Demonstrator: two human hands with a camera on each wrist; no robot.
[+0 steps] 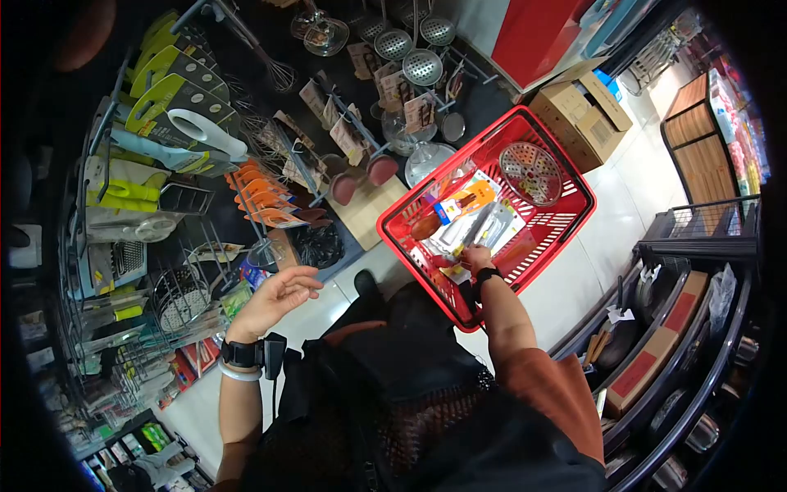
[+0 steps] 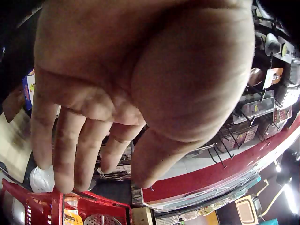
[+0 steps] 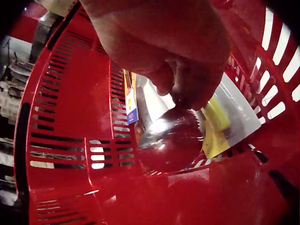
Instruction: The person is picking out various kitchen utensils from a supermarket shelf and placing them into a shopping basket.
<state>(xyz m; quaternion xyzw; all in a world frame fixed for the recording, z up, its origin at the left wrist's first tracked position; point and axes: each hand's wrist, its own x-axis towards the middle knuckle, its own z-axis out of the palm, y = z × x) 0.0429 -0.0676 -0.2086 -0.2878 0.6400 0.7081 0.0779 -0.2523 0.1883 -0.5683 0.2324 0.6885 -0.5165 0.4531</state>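
Note:
My left hand (image 1: 283, 299) hangs in the air beside the rack, palm and spread fingers empty in the left wrist view. My right hand (image 1: 477, 261) reaches down into a red shopping basket (image 1: 557, 238). In the right wrist view its curled fingers (image 3: 187, 91) pinch the top of a shiny rounded thing (image 3: 171, 143) that mirrors the red; its exact kind I cannot tell. Near that hand lie a flat clear-and-yellow package (image 3: 229, 117), an orange-and-blue carded item (image 1: 469, 201) and grey packaged goods (image 1: 490, 225). A round perforated metal steamer (image 1: 531, 174) leans at the basket's far end.
On the left, a wire rack holds green-carded tools (image 1: 168, 82), orange utensils (image 1: 258, 197) and graters (image 1: 127, 258). Whisks and perforated ladles (image 1: 422, 67) hang ahead. A cardboard box (image 1: 586, 115) stands behind the basket; a curved black shelf (image 1: 680, 361) is on the right.

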